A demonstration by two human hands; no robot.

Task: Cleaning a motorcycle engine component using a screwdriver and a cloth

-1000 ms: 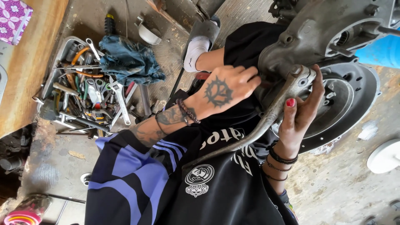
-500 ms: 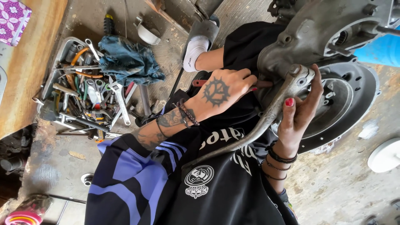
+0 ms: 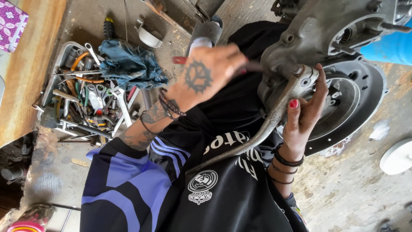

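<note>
- Head view: the left hand (image 3: 206, 75), with a dark tattoo on its back, is clenched around a thin tool with a red handle (image 3: 180, 60). The tool's long axis runs almost level toward the grey engine casing (image 3: 326, 30) on the right; its tip is blurred.
- The right hand (image 3: 307, 114), with a red-painted thumbnail, grasps the upper end of a bent metal lever (image 3: 262, 133) where it meets the casing. The lever runs down and to the left across the black shirt (image 3: 231, 184).
- The right hand is nearer to the casing; the left hand lies just to its left.
- At the left, a tray of tools (image 3: 86, 103) lies on the floor, with a blue rag (image 3: 128, 64) on it. A purple patterned box (image 3: 13, 23) is in the top-left corner.
</note>
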